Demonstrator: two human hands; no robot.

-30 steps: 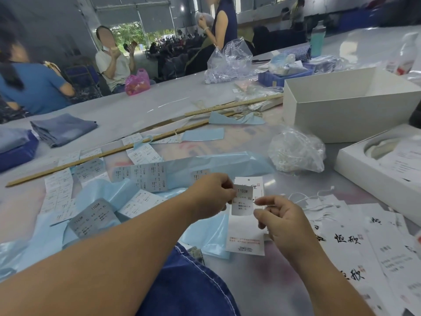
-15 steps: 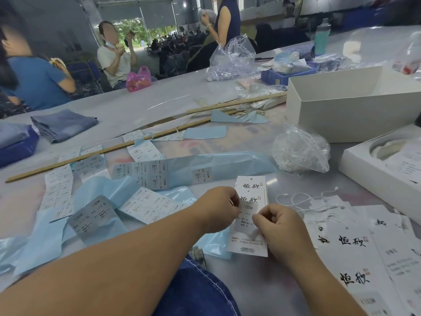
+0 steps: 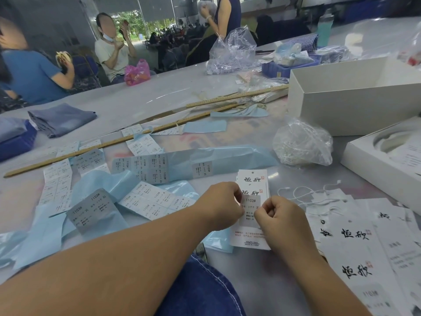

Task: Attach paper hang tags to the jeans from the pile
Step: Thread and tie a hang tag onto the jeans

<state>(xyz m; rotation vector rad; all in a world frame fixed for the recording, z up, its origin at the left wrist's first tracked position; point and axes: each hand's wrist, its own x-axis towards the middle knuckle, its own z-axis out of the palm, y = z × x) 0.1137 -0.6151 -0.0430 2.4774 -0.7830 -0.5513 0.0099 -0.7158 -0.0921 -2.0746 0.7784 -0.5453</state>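
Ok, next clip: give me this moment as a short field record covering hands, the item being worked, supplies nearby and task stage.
left hand: left hand pinches the left edge of the grey size sticker
right hand: right hand pinches its right edge
work item: sticker reads 1103# XL, held over a white hang tag lying on the table
supplies: sticker sheets on blue backing to the left; more hang tags to the right; white strings beyond them
jeans: dark denim at the near edge, no tag on it
stage: labelling a tag, nothing attached yet
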